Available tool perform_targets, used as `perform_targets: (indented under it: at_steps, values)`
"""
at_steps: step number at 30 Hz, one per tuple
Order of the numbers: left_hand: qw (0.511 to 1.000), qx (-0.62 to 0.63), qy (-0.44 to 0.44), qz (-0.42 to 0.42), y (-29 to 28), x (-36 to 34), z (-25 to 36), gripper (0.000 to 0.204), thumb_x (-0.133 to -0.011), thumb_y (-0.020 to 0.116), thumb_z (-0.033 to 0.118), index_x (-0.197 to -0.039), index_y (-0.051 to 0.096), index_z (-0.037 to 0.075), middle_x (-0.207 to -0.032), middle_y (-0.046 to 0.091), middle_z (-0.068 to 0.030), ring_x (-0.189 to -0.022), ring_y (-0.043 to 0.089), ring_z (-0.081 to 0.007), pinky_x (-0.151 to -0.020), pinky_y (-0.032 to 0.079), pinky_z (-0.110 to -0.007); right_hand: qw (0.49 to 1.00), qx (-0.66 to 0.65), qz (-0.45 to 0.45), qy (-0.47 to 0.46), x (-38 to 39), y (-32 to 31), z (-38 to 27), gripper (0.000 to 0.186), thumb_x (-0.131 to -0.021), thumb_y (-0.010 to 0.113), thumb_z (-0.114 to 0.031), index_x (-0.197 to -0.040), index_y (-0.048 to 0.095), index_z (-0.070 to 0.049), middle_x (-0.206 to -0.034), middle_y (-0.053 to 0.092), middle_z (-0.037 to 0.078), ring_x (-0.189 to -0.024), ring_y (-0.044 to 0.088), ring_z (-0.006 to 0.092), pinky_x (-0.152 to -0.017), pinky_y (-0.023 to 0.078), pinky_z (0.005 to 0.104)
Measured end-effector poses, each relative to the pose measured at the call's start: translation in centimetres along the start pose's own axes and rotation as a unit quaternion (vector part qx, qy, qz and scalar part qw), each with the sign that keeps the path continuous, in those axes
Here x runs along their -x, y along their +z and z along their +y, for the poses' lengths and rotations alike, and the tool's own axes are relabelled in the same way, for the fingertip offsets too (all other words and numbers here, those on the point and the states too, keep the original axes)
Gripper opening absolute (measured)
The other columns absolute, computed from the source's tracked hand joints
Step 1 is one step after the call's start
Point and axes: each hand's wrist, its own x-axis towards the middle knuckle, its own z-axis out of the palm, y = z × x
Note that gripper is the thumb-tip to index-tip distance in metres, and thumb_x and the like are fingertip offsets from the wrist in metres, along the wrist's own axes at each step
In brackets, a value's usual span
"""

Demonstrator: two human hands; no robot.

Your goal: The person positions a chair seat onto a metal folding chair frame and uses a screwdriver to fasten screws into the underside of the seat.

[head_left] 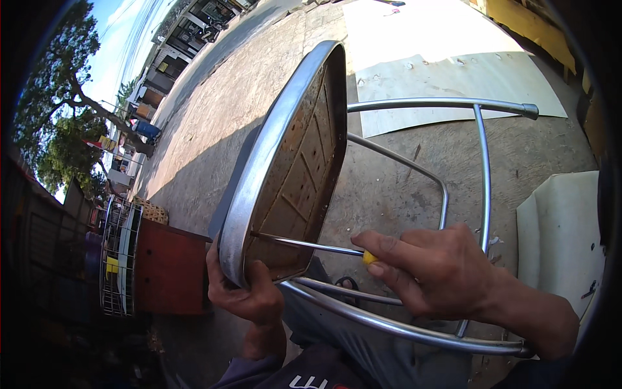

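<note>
A metal-framed stool lies tipped on its side, its seat [249, 165] standing on edge and its chrome tube legs [414, 102] reaching out to the right. The rusty underside of the seat [291, 201] faces right. My left hand [249, 292] grips the near lower rim of the seat, thumb on the inner side. My right hand [434, 269] is closed round the yellow handle of a screwdriver [314, 245]. The screwdriver's shaft runs left, and its tip meets the underside near the rim. Most of the handle is hidden in my fist.
White sheets [460, 84] lie on the concrete at the far right. A pale padded piece [560, 227] stands at the right edge. To the left are a reddish-brown box [172, 269] and a wire rack [120, 259]. My legs are below the stool.
</note>
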Motion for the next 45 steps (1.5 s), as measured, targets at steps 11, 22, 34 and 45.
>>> perform_targets:
  at_steps: [11, 22, 34, 45]
  values:
    - [0.999, 0.002, -0.007, -0.033, -0.2, -0.1, 0.6, 0.053, -0.072, 0.050, -0.002, -0.124, 0.054, -0.016, -0.110, 0.067, -0.0234, -0.100, 0.067, -0.0287, -0.093, 0.051, -0.037, 0.959, -0.195, -0.155, 0.136, -0.5, -1.6, -1.2, 0.028, -0.095, 0.059, -0.023, -0.114, 0.063, -0.002, -0.083, 0.064, 0.026, -0.068, 0.067, 0.0425, -0.058, 0.053, 0.0506]
    - [0.871, 0.381, 0.214, -0.222, 3.5, -7.5, 0.6, 0.073, -0.086, 0.050, 0.075, -0.107, 0.069, 0.008, -0.114, 0.069, -0.0191, -0.115, 0.063, -0.0374, -0.112, 0.034, -0.057, 0.854, 0.355, 0.273, -0.264, 2.6, 1.5, 1.9, 0.026, -0.091, 0.070, -0.017, -0.114, 0.070, -0.007, -0.089, 0.064, 0.004, -0.056, 0.049, 0.0075, -0.040, 0.038, 0.0250]
    - [0.775, 0.293, 0.286, -0.480, 6.3, -12.2, 3.3, 0.080, -0.105, 0.019, 0.052, -0.052, 0.063, 0.012, -0.057, 0.057, 0.0006, -0.070, 0.054, -0.0200, -0.101, 0.029, -0.053, 0.931, -0.314, -0.133, 0.133, 1.7, -1.9, 2.9, 0.033, -0.098, 0.063, -0.022, -0.125, 0.067, -0.004, -0.068, 0.059, 0.010, -0.053, 0.059, 0.0225, -0.053, 0.050, 0.0381]
    - [0.724, 0.388, 0.296, -0.487, 5.7, -13.8, 0.2, 0.093, -0.103, 0.007, 0.062, -0.060, 0.070, 0.009, -0.069, 0.066, -0.0054, -0.088, 0.061, -0.0274, -0.109, 0.026, -0.056, 0.863, 0.365, 0.234, -0.260, 2.2, 1.4, 2.2, 0.032, -0.090, 0.071, -0.018, -0.122, 0.069, -0.013, -0.084, 0.058, 0.002, -0.055, 0.050, 0.0071, -0.042, 0.037, 0.0236]
